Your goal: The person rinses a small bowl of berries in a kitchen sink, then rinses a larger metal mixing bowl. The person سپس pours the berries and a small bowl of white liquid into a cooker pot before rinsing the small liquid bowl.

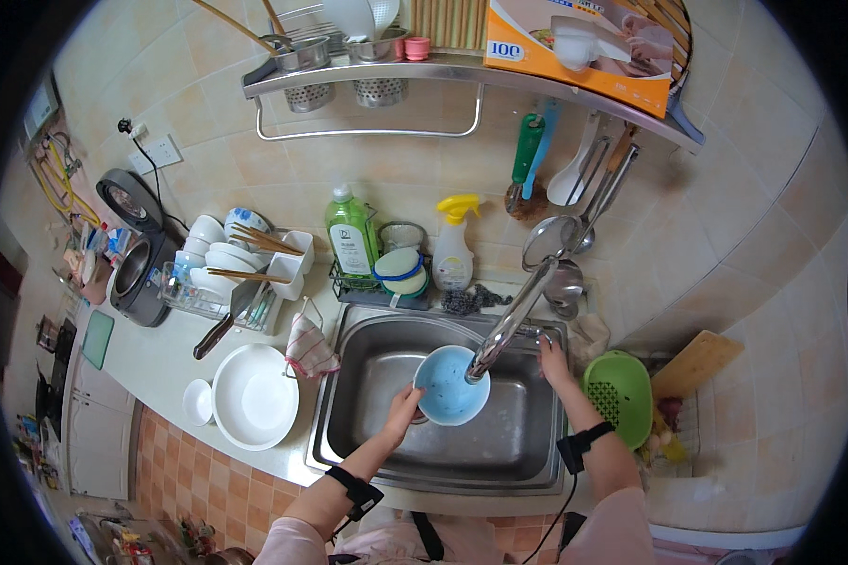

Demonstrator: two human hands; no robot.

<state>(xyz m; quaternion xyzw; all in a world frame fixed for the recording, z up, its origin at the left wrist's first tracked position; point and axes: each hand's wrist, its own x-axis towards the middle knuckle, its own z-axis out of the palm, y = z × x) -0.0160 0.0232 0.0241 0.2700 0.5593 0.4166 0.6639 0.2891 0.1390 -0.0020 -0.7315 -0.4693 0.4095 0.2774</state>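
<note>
My left hand [402, 412] grips the left rim of a light blue bowl [454, 397], held over the stainless steel sink [389, 353] beneath the spout of the chrome faucet [512, 321]. Small dark specks show inside the bowl. At the sink's back right, my right hand [554, 360] has its fingers at the faucet's handle [530, 330]; whether they close around it cannot be told. Left of the sink, a large white bowl [256, 397] and a small white bowl [198, 402] stand on the counter. A striped cloth [309, 345] hangs at the sink's left edge.
Behind the sink stand a green detergent bottle [351, 236], sponges [401, 271] and a spray bottle [454, 247]. A dish rack [254, 319] holds bowls, with a cleaver [241, 304] across it. On the right are a green basket [617, 399] and a wooden board [696, 364]. Utensils hang above.
</note>
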